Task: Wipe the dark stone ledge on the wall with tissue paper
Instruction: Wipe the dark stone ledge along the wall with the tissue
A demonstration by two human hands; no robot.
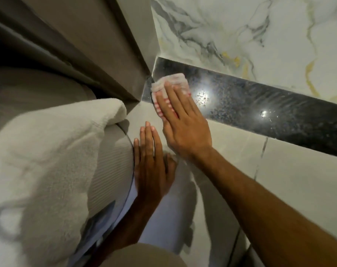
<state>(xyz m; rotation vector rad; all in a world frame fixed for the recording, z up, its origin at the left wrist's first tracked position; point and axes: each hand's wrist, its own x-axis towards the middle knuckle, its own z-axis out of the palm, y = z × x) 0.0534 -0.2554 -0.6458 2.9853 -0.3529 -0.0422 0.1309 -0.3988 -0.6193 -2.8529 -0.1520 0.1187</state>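
A dark speckled stone ledge [260, 105] runs across the marble wall from the left corner down to the right, with bright light spots on it. My right hand [183, 120] lies flat on a folded white tissue paper [173, 81] with red marks, pressing it onto the ledge's left end by the corner. My left hand [150, 166] rests flat with fingers together against the pale tile below the ledge, holding nothing.
A white towel [48, 160] hangs over a rounded fixture at the left. A brown door frame [109, 54] meets the ledge's left end. White marble with grey and gold veins [260, 35] rises above the ledge.
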